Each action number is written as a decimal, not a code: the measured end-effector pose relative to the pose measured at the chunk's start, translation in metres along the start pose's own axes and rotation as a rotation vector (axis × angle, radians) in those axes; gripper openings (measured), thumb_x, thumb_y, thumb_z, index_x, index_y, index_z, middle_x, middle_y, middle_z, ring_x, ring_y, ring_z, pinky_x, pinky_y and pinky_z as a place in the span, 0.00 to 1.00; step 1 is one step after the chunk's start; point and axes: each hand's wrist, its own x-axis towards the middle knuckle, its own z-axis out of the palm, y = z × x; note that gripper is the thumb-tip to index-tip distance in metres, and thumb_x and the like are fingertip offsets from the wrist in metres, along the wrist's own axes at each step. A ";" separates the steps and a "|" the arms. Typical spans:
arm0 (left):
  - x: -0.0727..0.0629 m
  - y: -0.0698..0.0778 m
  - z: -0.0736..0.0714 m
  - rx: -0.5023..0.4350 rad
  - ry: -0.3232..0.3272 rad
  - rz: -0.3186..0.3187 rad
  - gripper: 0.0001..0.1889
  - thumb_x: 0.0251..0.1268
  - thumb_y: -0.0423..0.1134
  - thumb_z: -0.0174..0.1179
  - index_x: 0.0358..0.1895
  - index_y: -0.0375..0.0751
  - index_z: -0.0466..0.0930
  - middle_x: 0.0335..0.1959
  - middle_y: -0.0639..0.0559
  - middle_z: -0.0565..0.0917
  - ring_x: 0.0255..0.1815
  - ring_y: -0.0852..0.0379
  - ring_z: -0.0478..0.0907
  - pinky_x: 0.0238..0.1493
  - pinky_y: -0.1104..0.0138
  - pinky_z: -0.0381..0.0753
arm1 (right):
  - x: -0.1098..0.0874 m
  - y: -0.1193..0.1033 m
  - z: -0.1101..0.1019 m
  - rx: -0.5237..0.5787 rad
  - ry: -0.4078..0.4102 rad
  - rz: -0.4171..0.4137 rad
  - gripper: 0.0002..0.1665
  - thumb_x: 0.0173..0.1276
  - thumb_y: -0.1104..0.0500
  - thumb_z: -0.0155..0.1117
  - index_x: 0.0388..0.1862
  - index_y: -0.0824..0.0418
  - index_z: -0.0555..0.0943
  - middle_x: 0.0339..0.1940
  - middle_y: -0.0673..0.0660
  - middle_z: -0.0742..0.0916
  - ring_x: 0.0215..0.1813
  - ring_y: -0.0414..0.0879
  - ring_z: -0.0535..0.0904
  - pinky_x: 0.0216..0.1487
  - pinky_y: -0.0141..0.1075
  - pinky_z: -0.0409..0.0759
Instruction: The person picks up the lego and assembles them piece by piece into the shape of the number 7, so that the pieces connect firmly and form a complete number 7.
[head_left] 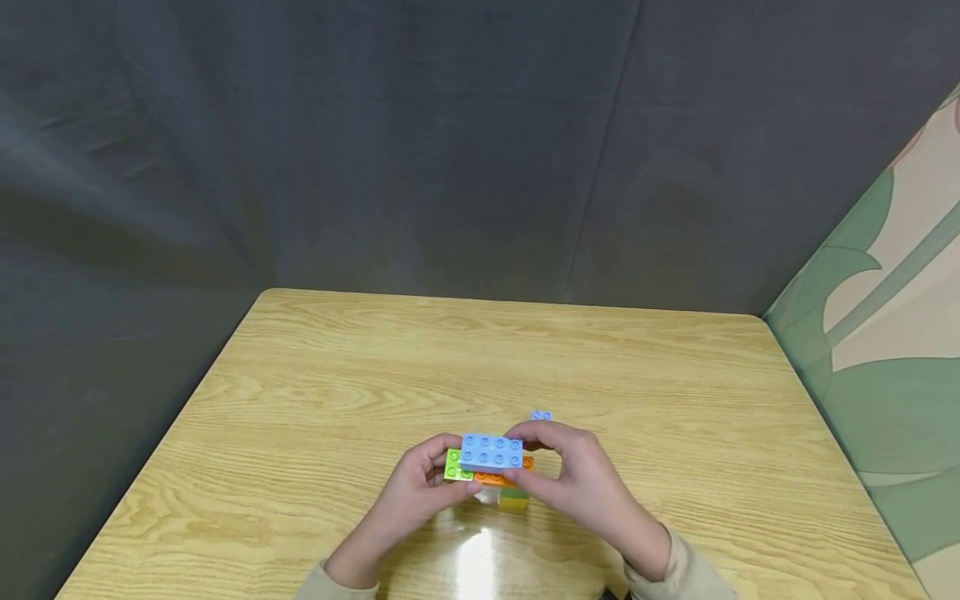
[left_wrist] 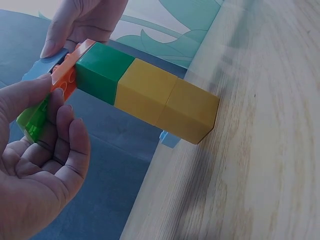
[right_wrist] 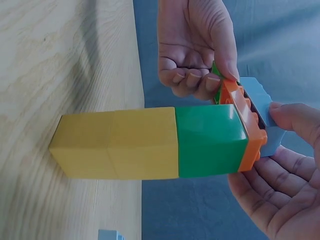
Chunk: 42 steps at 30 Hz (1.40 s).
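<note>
A column of two yellow bricks (right_wrist: 145, 142) topped by a green brick (right_wrist: 212, 140) stands upright on the table. Across its top lies an orange brick (right_wrist: 255, 135), reaching out to the left. My left hand (head_left: 408, 487) pinches a light green brick (head_left: 453, 465) at the orange brick's left end, its thumb touching the orange one. Between thumb and fingers of my right hand (head_left: 588, 475) is a light blue eight-stud brick (head_left: 491, 454). It sits tilted over the orange brick, whose studs show partly uncovered. Whether the two are joined I cannot tell.
Behind the column, a second blue brick (head_left: 541, 414) shows on the wooden table (head_left: 337, 375), partly hidden by the right hand. A dark cloth (head_left: 450, 167) hangs beyond the table's back edge. A leaf-patterned wall (head_left: 892, 375) borders the right side.
</note>
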 end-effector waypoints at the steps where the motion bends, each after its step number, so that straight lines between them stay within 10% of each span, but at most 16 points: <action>1: 0.000 0.000 0.000 0.002 0.001 -0.001 0.20 0.59 0.26 0.65 0.54 0.24 0.72 0.50 0.33 0.82 0.42 0.53 0.84 0.41 0.63 0.84 | 0.000 0.000 0.001 0.004 -0.002 -0.001 0.18 0.56 0.63 0.76 0.45 0.53 0.83 0.42 0.43 0.86 0.43 0.39 0.82 0.46 0.41 0.82; 42: 0.000 -0.003 0.001 -0.032 -0.003 0.032 0.21 0.58 0.25 0.65 0.54 0.22 0.73 0.49 0.32 0.82 0.45 0.54 0.84 0.45 0.62 0.83 | 0.004 -0.005 0.015 -0.089 -0.026 -0.093 0.17 0.57 0.61 0.75 0.45 0.55 0.82 0.37 0.42 0.85 0.32 0.37 0.75 0.31 0.29 0.77</action>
